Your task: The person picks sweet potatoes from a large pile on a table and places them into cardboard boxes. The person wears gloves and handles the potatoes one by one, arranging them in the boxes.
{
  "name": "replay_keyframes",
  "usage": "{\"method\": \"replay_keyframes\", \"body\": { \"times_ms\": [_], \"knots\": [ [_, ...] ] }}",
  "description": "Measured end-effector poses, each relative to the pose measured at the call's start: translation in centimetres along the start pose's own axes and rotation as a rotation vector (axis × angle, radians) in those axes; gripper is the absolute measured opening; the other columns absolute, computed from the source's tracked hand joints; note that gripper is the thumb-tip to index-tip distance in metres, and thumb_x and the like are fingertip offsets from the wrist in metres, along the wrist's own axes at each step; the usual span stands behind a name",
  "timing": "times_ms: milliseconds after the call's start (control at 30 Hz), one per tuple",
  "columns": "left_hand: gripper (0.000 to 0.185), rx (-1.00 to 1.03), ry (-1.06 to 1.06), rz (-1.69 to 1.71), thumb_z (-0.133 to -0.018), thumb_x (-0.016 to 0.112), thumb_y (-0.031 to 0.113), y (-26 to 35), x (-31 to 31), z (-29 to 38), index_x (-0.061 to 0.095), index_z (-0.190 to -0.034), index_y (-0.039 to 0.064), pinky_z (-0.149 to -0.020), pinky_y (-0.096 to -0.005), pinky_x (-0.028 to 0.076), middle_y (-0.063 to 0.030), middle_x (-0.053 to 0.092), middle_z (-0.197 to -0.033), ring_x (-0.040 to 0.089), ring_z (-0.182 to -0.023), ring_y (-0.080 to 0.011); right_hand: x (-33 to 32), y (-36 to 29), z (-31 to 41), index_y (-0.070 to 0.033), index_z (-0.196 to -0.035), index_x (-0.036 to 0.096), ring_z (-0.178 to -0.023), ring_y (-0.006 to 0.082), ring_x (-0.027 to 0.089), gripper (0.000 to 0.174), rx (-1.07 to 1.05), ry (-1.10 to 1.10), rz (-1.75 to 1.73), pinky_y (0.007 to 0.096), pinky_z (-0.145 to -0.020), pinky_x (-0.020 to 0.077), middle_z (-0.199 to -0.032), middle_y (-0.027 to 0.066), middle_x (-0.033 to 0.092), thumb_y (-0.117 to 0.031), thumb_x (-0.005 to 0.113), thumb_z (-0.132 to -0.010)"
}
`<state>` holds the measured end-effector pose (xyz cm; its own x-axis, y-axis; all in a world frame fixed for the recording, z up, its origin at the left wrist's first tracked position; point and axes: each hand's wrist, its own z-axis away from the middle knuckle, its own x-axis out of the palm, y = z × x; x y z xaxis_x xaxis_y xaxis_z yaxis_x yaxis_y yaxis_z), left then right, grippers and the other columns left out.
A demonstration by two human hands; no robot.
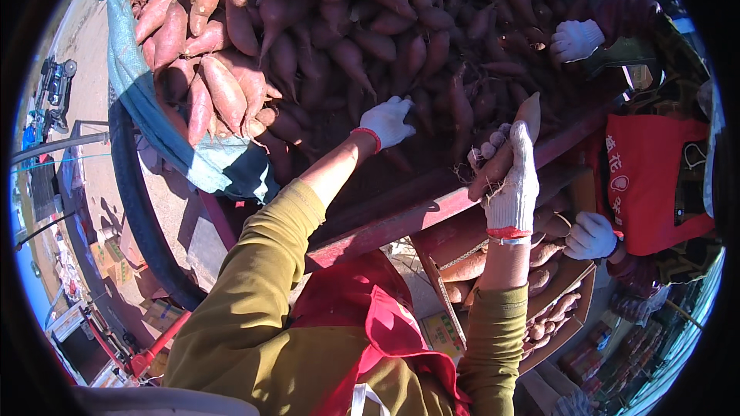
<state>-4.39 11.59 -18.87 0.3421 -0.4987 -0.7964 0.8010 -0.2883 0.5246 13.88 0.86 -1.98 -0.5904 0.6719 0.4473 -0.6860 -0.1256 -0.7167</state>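
Note:
My right hand, in a white knitted glove with a red cuff, grips a long sweet potato above the red metal edge of the truck bed. Fine roots hang from its lower end. My left hand, gloved the same way, is over the dark bed floor at the near side of a sweet potato pile. Its thumb and fingers are apart, and nothing shows between them; the palm side is hidden.
A co-worker in a red apron stands at the right, one gloved hand by the pile, the other near cardboard boxes of sweet potatoes. A blue-green woven sheet edges the pile; a black curved bar runs outside it.

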Motion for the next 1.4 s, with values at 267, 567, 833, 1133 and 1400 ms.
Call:
{"method": "replay_keyframes", "body": {
  "times_ms": [267,567,833,1133,1400],
  "knots": [
    [0.044,-0.145,-0.291,0.034,-0.093,0.065,0.029,-2.8,9.3,4.1,0.060,-0.134,0.014,-0.109,-0.0495,0.040,-0.0164,0.061,-0.125,0.056,-0.120,-0.0341,-2.6,1.4,0.2,0.001,-0.131,0.058,-0.098,0.0273,0.066,0.046,0.017,0.024,0.102,0.0446,-0.089,0.0556,-0.114,0.0153,0.068,-0.025,0.070,-0.095],
    [0.063,-0.222,-0.322,1.757,-0.104,0.039,0.065,6.2,-8.8,5.5,0.063,-0.099,0.006,-0.044,-0.0310,0.042,-0.0111,0.066,-0.079,0.058,-0.056,-0.0206,-2.1,0.5,1.3,-0.009,-0.151,0.041,-0.124,0.0379,0.057,0.075,0.074,-0.305,-0.081,0.0583,-0.098,0.0482,-0.141,0.0178,0.055,-0.058,0.058,-0.096],
    [0.037,0.534,0.339,0.345,-0.107,0.047,0.024,16.9,-10.9,12.3,0.059,-0.136,0.004,-0.102,-0.0371,0.049,-0.0153,0.065,-0.131,0.064,-0.120,-0.0312,-1.4,-2.5,6.1,-0.005,-0.125,0.065,-0.096,0.0173,0.062,0.041,0.030,-0.282,-0.306,0.0307,-0.089,0.0511,-0.108,0.0056,0.065,-0.034,0.071,-0.097],
    [0.061,0.392,0.154,0.328,-0.101,0.067,0.025,23.6,-7.2,19.7,0.043,-0.145,-0.008,-0.109,-0.0368,0.044,-0.0251,0.056,-0.142,0.056,-0.131,-0.0294,-7.3,-4.1,11.2,0.000,-0.131,0.057,-0.097,0.0194,0.063,0.068,-0.386,-0.190,-0.067,0.0323,-0.086,0.0506,-0.110,0.0098,0.067,-0.038,0.082,-0.080],
    [0.050,0.717,0.168,0.065,-0.101,0.065,0.041,28.1,-2.0,24.7,0.063,-0.125,-0.002,-0.068,-0.0370,0.053,-0.0133,0.074,-0.091,0.072,-0.077,-0.0248,-16.7,-6.6,20.7,-0.002,-0.130,0.061,-0.106,0.0335,0.069,0.078,-0.316,0.179,0.338,0.0395,-0.092,0.0520,-0.114,0.0230,0.070,-0.048,0.078,-0.070]
  ]
}}
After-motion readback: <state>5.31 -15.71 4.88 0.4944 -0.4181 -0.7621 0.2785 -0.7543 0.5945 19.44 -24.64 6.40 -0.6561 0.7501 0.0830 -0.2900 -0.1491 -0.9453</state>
